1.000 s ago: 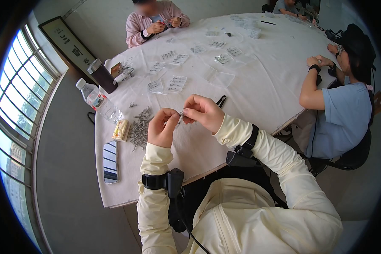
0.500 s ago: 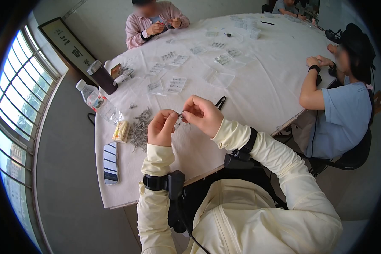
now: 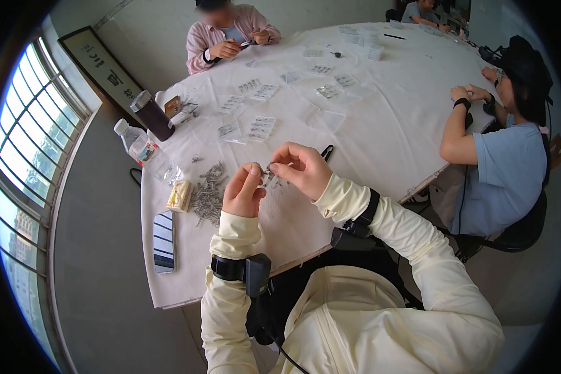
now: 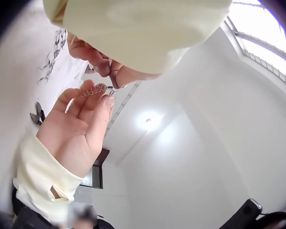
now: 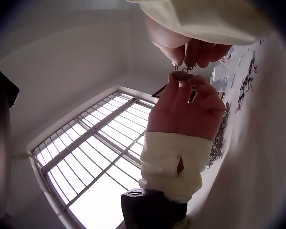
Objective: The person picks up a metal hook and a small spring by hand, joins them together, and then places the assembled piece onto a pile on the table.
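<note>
The left hand [image 3: 243,191] and right hand [image 3: 303,171] meet over the near part of the table. Between thumb and fingers, the right hand [image 4: 74,131] pinches a thin coiled metal piece [image 4: 94,90] in the left wrist view. The left hand [image 5: 187,109] pinches a small dark end against it in the right wrist view; fingertips hide the join. A heap of grey wire coils [image 3: 210,196] lies left of the left hand, and several loose thin pieces [image 3: 275,181] lie beneath the fingers.
A phone [image 3: 164,242], a small patterned pack [image 3: 179,196], a plastic bottle [image 3: 146,153] and a dark flask [image 3: 151,116] stand or lie at left. Clear trays [image 3: 261,128] lie beyond the hands, near a black tool [image 3: 327,152]. People sit across and at right.
The left fingertips have drawn slightly away from the right ones, showing more of the small piece between them. The person in pink across the table has shifted their hands.
</note>
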`<state>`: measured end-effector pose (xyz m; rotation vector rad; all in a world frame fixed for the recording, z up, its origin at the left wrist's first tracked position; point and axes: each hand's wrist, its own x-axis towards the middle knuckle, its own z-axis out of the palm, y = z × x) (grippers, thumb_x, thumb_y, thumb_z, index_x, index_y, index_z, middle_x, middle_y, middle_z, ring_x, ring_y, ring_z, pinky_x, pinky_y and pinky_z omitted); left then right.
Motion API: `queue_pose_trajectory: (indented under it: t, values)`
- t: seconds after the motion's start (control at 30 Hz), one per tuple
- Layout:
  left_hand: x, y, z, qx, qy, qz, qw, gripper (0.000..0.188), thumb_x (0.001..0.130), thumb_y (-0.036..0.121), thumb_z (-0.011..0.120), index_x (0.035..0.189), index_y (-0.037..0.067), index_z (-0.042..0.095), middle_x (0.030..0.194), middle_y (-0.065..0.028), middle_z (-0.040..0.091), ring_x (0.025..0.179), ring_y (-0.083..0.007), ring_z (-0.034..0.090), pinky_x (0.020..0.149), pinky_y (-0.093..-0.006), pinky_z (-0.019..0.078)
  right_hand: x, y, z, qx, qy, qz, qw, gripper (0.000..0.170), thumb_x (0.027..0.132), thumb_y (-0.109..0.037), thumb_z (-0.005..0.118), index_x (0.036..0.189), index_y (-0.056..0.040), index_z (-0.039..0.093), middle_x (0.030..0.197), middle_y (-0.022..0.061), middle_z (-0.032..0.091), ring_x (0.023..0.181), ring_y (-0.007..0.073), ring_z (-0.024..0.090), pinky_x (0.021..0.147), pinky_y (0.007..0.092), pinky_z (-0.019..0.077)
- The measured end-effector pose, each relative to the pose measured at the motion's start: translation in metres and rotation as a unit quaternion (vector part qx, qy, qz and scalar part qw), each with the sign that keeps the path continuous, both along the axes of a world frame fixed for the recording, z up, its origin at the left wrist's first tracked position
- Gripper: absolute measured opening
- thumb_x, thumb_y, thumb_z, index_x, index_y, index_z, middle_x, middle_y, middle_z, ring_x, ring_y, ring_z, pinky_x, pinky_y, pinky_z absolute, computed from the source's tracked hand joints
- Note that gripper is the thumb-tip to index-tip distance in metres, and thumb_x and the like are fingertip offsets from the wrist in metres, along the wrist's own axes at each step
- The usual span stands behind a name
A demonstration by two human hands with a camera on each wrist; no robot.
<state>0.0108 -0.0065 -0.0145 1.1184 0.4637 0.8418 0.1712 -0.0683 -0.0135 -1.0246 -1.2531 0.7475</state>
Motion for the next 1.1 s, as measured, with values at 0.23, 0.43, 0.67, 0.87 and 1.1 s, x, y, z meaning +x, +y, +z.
queue_pose_trajectory:
  t: [0.23, 0.43, 0.67, 0.87, 1.1]
  values:
    - [0.000, 0.002, -0.002, 0.092, 0.066, 0.067, 0.991, 0.015, 0.096, 0.021, 0.056, 0.098, 0.007, 0.061, 0.085, 0.0054, 0.053, 0.074, -0.0028, 0.045, 0.062, -0.0184, 0.0376, 0.002, -0.001, 0.004, 0.005, -0.009, 0.026, 1.000, 0.012, 0.088, -0.009, 0.063, 0.097, -0.0004, 0.062, 0.093, 0.0034, 0.064, 0.087, 0.0087, 0.060, 0.077, 0.0241, 0.0487]
    - [0.004, 0.001, -0.002, 0.201, 0.128, 0.125, 0.963, 0.015, 0.095, 0.017, 0.057, 0.094, 0.003, 0.062, 0.083, 0.0046, 0.054, 0.069, -0.0044, 0.048, 0.061, -0.0190, 0.0390, -0.002, 0.001, -0.001, 0.013, 0.048, 0.058, 0.997, 0.013, 0.089, -0.009, 0.062, 0.098, 0.0003, 0.060, 0.094, 0.0046, 0.065, 0.090, 0.0106, 0.062, 0.080, 0.0260, 0.0499]
    - [0.010, -0.008, 0.003, 0.430, 0.236, 0.264, 0.831, 0.016, 0.093, 0.013, 0.060, 0.090, -0.003, 0.062, 0.082, -0.0027, 0.063, 0.070, -0.0068, 0.055, 0.059, -0.0209, 0.0416, -0.005, 0.003, -0.003, -0.008, 0.125, 0.099, 0.987, 0.011, 0.091, -0.007, 0.061, 0.096, 0.0017, 0.057, 0.091, 0.0055, 0.064, 0.089, 0.0119, 0.064, 0.079, 0.0258, 0.0524]
    - [0.006, -0.009, 0.005, 0.183, 0.105, 0.130, 0.969, 0.018, 0.092, 0.018, 0.063, 0.093, 0.000, 0.065, 0.076, 0.0033, 0.059, 0.062, -0.0022, 0.043, 0.054, -0.0183, 0.0327, -0.003, 0.000, 0.000, -0.025, 0.102, 0.083, 0.991, 0.011, 0.091, -0.007, 0.060, 0.095, 0.0025, 0.057, 0.088, 0.0060, 0.063, 0.081, 0.0128, 0.065, 0.074, 0.0265, 0.0538]
    - [0.002, -0.007, 0.006, 0.109, 0.109, 0.102, 0.983, 0.019, 0.092, 0.017, 0.062, 0.095, -0.002, 0.066, 0.077, 0.0043, 0.059, 0.068, -0.0030, 0.047, 0.060, -0.0178, 0.0358, -0.001, 0.002, -0.002, -0.025, 0.086, 0.069, 0.994, 0.010, 0.090, -0.006, 0.060, 0.093, 0.0023, 0.056, 0.087, 0.0059, 0.062, 0.078, 0.0126, 0.064, 0.071, 0.0265, 0.0543]
